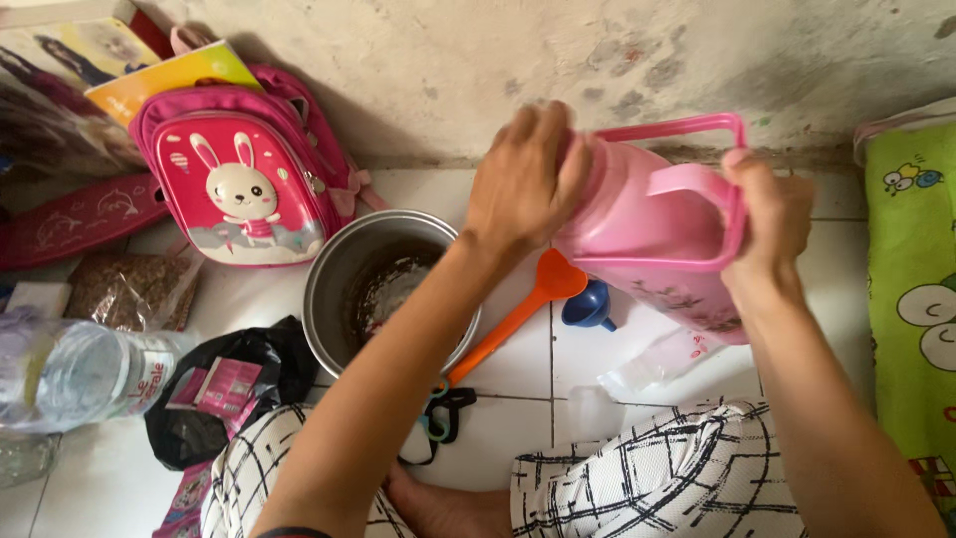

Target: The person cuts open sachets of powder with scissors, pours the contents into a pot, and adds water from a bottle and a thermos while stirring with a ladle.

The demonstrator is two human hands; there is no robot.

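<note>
Pink thermos jug (647, 234), tilted: right hand (772, 214) closed round its handle, left hand (528, 179) clamped on the lid, steel pot (344, 274) below-left; step judged lid-turning.

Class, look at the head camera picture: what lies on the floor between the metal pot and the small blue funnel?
In the head view, an orange heart-ended spoon lies slanted on the white tiles between the metal pot and the blue funnel; the person's left forearm crosses above it.
</note>
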